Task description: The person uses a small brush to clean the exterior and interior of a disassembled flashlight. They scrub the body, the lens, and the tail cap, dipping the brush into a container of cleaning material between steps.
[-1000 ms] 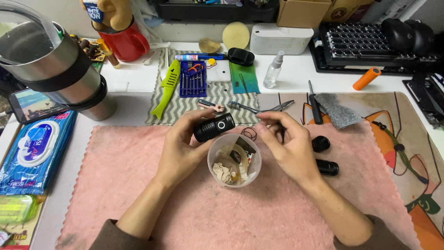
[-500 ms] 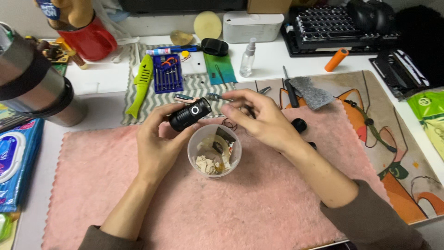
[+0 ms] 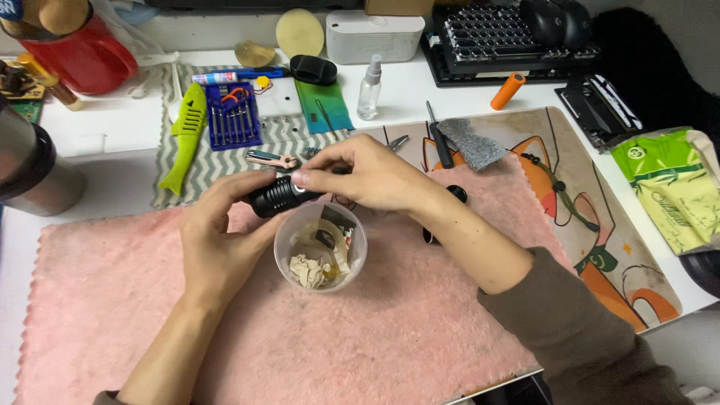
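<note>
right hand [image 3: 371, 176]: thumb and forefinger pinched at the front end of a small black ribbed cylinder [image 3: 276, 196], other fingers curled loosely behind; whether something tiny sits in the pinch cannot be told. left hand [image 3: 217, 236]: fingers wrapped around the cylinder's rear, thumb underneath, holding it roughly level, tilted slightly up to the right. cylinder sits just above the far rim of a clear plastic cup [image 3: 321, 246], which stands on a pink fuzzy mat [image 3: 390, 330] and holds crumpled pale scraps and a dark bit. beyond the hands: blue screwdriver set [image 3: 232, 116], green fish-shaped tool [image 3: 186, 135], clear spray bottle [image 3: 368, 88], orange tube [image 3: 508, 91].
</note>
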